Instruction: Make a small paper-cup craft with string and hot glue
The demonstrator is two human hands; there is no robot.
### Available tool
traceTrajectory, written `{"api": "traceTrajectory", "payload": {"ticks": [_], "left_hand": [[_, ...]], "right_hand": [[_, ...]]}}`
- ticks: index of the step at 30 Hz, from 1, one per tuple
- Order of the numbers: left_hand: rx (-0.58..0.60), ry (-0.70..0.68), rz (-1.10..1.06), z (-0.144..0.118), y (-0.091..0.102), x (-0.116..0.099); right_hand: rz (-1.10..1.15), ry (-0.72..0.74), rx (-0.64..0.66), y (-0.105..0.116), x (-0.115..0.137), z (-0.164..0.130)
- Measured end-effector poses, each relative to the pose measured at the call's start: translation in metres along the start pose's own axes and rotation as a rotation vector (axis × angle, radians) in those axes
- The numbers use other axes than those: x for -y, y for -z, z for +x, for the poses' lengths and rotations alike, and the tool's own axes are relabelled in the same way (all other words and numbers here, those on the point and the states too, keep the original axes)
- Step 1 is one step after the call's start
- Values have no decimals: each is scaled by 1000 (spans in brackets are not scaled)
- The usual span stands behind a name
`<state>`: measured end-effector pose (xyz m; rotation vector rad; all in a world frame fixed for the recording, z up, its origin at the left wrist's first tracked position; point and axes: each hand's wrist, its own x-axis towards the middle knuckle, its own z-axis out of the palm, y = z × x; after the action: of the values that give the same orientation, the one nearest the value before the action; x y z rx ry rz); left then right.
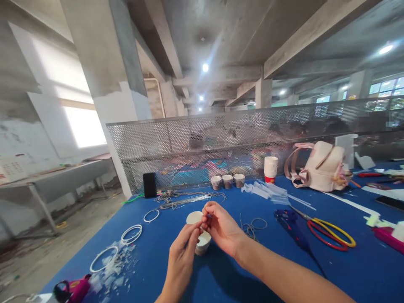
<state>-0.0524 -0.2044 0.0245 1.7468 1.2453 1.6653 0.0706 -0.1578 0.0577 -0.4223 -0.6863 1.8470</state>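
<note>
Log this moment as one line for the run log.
left hand: fingertips pinched with right, over paper cups | right hand: pinching something tiny, unclear | paper cups: on blue table | scissors: untouched, right

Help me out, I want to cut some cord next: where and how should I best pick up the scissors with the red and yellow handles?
Take the scissors by the looped red and yellow handles, coming from the right, probably with the right hand. They lie flat on the blue table, loops on the right, blades pointing up and left beside the blue tool, so the handle side is open.
</note>
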Motion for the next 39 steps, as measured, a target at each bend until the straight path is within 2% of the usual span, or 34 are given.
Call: {"api": "traceTrajectory", "payload": {"ticks": [3, 6, 11, 15, 19, 25, 39], "left_hand": [[-49, 94, -38, -3, 0, -1], [-114, 127, -54, -5, -2, -3], [-153, 111, 5, -6, -5, -9], [-158, 88, 41, -8, -8, -4], [-171, 100, 34, -8, -9, 0], [-196, 121, 10, -6, -8, -7], [-222, 190, -74, -8, -1, -6]], "right_hand": [[-23, 8, 0, -1, -6, 1], [-42, 4, -15, 1, -11, 2], [-84, 22, -63, 9, -22, 5], [-137, 69, -94, 14, -27, 6], [-210, 119, -112, 17, -25, 4], [-342, 189, -125, 19, -17, -1], [-528, 229, -109, 14, -14, -9]]}}
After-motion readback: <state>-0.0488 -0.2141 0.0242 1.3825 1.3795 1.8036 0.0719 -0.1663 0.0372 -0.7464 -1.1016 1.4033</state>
